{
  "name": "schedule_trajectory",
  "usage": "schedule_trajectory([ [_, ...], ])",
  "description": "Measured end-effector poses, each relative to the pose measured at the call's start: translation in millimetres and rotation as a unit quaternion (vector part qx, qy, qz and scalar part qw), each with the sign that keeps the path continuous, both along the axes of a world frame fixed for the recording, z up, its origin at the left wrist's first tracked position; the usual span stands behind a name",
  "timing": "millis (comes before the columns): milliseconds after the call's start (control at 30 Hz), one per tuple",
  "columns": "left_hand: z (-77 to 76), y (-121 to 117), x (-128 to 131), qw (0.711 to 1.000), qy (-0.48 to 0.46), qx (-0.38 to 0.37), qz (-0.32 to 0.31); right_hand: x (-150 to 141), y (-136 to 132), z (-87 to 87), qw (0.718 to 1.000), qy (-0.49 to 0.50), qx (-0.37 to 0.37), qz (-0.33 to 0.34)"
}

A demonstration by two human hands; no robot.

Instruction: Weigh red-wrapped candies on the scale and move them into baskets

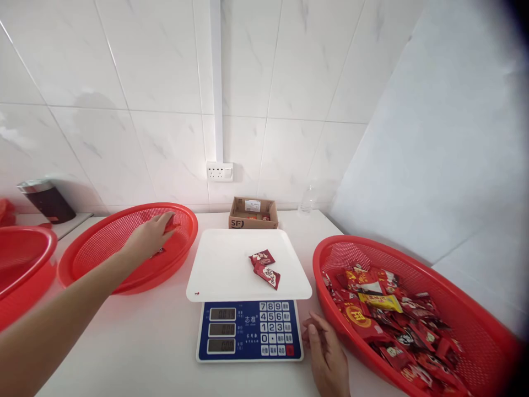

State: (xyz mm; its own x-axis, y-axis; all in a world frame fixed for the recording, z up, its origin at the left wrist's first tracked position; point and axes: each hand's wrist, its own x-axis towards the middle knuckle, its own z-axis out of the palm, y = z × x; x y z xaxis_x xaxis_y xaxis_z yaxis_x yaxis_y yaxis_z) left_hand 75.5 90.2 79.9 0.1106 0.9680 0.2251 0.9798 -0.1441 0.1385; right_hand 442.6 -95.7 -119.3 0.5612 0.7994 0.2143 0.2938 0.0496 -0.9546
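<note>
My left hand point(151, 234) reaches into the left red mesh basket point(103, 248), its fingers closed on a red candy packet point(169, 223) over the basket's far side. A small red packet point(159, 252) lies in that basket under my hand. My right hand point(326, 353) rests on the white table beside the scale, fingers loosely apart, holding nothing. Two red candy packets point(264, 267) lie on the white tray point(223, 264) of the blue digital scale point(248, 331). The right red basket point(475, 309) holds several wrapped candies point(388, 320).
A small cardboard box point(253, 213) stands against the tiled wall behind the scale, under a wall socket point(219, 171). Another red basket point(20, 264) sits at the far left edge. A dark container point(47, 199) is at back left, a clear bottle point(306, 199) at back right.
</note>
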Motion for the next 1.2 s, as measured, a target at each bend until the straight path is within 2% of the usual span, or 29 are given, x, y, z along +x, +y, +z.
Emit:
schedule_trajectory([
  [100, -3.9, 0, -6, 1.0, 0.021, -0.005, -0.003, 0, 0, -0.3, 1.0, 0.005, -0.01, -0.001],
  [167, -8.8, -4, 10, 0.998, 0.03, -0.008, -0.051, 0, 0, -0.9, 1.0, 0.014, -0.012, -0.003],
  [300, -20.5, -22, 78, 0.978, 0.027, -0.054, -0.202, 0, 1, -2.3, 1.0, 0.017, -0.007, -0.007],
  [433, -33.5, -43, 153, 0.925, 0.034, -0.097, -0.366, -1, 0, -2.4, 1.0, 0.012, -0.005, -0.011],
  [533, -44.8, -47, 187, 0.9, 0.049, -0.101, -0.421, 0, -1, -2.9, 1.0, 0.008, -0.016, -0.013],
  [633, -54.4, -40, 199, 0.897, 0.054, -0.088, -0.43, 1, -2, -3.9, 1.0, 0.002, -0.018, -0.013],
  [733, -57.7, -31, 192, 0.905, 0.035, -0.075, -0.417, 3, -2, -4.9, 1.0, 0.0, -0.023, -0.006],
  [867, -48.4, -26, 159, 0.935, -0.014, -0.037, -0.351, 7, 0, -7.5, 0.999, 0.003, -0.041, 0.011],
  [967, -35.8, -25, 117, 0.966, -0.05, 0.012, -0.252, 10, 0, -8.8, 0.999, -0.003, -0.047, 0.008],
  [1067, -27.5, -29, 66, 0.989, -0.073, 0.044, -0.121, 10, 0, -8.8, 0.998, -0.029, -0.048, 0.003],
  [1133, -27.8, -34, 37, 0.995, -0.08, 0.045, -0.042, 9, -1, -8.5, 0.998, -0.047, -0.044, -0.004],
  [1200, -33.8, -43, 19, 0.996, -0.079, 0.033, 0.004, 6, -5, -5.9, 0.997, -0.064, -0.036, -0.01],
])
